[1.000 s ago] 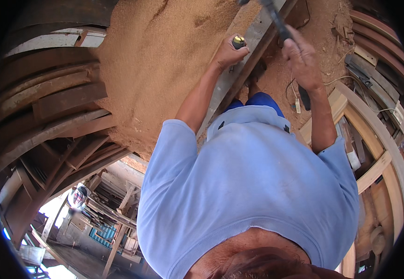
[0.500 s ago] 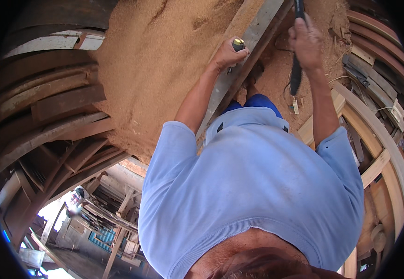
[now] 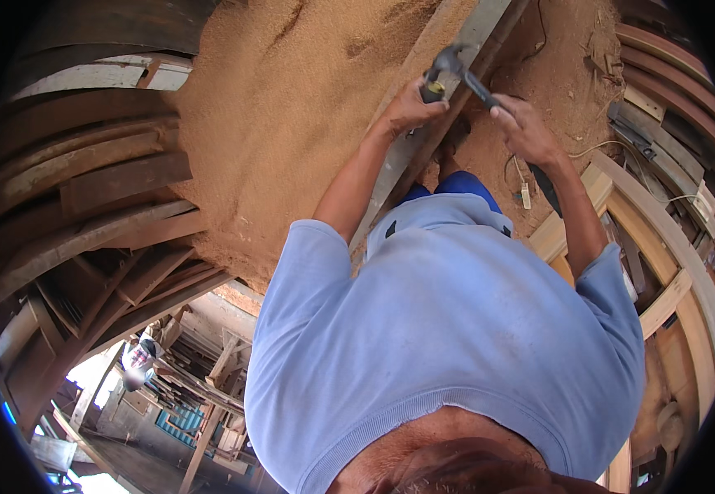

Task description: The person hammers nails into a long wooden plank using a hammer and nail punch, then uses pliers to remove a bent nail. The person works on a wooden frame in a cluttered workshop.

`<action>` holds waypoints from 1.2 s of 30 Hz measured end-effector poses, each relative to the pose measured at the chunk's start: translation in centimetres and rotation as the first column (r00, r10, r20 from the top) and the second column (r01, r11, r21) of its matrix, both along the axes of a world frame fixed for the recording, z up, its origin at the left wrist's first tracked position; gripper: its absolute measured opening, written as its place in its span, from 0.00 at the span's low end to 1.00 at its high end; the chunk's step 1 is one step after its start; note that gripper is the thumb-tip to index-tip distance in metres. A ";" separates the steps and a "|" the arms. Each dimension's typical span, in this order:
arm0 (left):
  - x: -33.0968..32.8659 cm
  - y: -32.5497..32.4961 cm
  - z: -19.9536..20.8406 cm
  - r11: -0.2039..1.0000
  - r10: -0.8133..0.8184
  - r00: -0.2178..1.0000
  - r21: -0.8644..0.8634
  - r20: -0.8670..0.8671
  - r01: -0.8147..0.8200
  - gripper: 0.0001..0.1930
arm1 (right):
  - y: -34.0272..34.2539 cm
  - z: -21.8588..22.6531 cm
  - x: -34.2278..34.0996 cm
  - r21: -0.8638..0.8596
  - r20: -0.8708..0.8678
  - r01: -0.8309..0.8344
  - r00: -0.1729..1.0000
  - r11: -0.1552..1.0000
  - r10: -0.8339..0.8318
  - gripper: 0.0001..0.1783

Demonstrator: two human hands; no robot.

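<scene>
My left hand [image 3: 409, 108] is wrapped round the upright black and yellow handle of a chisel [image 3: 433, 92]. It rests over a long grey wooden beam [image 3: 479, 25], and the chisel's lower end is hidden by the hand. In my right hand [image 3: 526, 132] is a claw hammer [image 3: 479, 89], gripped by its dark handle. Slightly blurred, the hammer head [image 3: 448, 60] is at the top of the chisel handle; whether they touch I cannot tell.
Sawdust [image 3: 292, 123] spreads widely left of the beam. Stacked boards [image 3: 119, 140] line the left side. At the right stand a wooden frame [image 3: 666, 300], more timber [image 3: 662, 74] and a cable with a pale connector [image 3: 525, 196]. Another person [image 3: 139, 356] is far off at lower left.
My right hand has swung the hammer down and leftward from its raised position, bringing its head to the chisel. The left hand stays in nearly the same place.
</scene>
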State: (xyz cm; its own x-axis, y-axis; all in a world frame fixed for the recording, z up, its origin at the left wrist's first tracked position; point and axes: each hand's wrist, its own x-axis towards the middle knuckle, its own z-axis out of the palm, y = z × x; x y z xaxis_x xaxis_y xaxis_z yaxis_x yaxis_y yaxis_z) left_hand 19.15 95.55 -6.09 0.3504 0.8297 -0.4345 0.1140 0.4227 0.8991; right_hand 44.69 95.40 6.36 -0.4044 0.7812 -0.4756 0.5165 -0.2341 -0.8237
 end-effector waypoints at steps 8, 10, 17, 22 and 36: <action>0.4 -0.1 1.6 0.998 -0.025 0.998 0.063 -0.066 0.029 0.13 | 2.2 -4.2 -5.0 0.270 0.058 0.125 0.988 0.955 -0.145 0.23; 0.4 -0.3 1.2 0.995 -0.007 0.999 0.100 -0.046 0.011 0.13 | 2.9 -6.1 -7.0 0.260 0.078 0.109 0.988 0.959 -0.133 0.24; -0.1 -1.4 1.3 0.992 0.042 0.991 0.112 0.124 -0.056 0.15 | 2.7 -6.2 -8.8 0.135 0.038 -0.010 0.999 0.991 0.005 0.21; -1.3 -2.2 1.2 0.982 0.037 0.980 0.177 0.196 -0.072 0.13 | 0.9 -4.0 -10.7 0.224 0.063 0.004 0.998 0.975 -0.018 0.22; -5.8 -3.3 3.5 0.805 0.579 0.706 -0.150 0.407 -0.574 0.13 | -3.2 -1.9 -10.7 -0.166 -0.227 0.410 0.869 0.897 -0.440 0.21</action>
State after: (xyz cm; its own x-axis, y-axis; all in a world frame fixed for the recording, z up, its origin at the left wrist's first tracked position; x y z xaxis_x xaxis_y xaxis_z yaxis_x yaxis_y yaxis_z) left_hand 13.33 92.28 -2.56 -0.0483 0.9266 -0.3729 -0.5347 0.2913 0.7932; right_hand 33.98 92.23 4.46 -0.1625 0.8539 -0.4945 0.1247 -0.4793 -0.8687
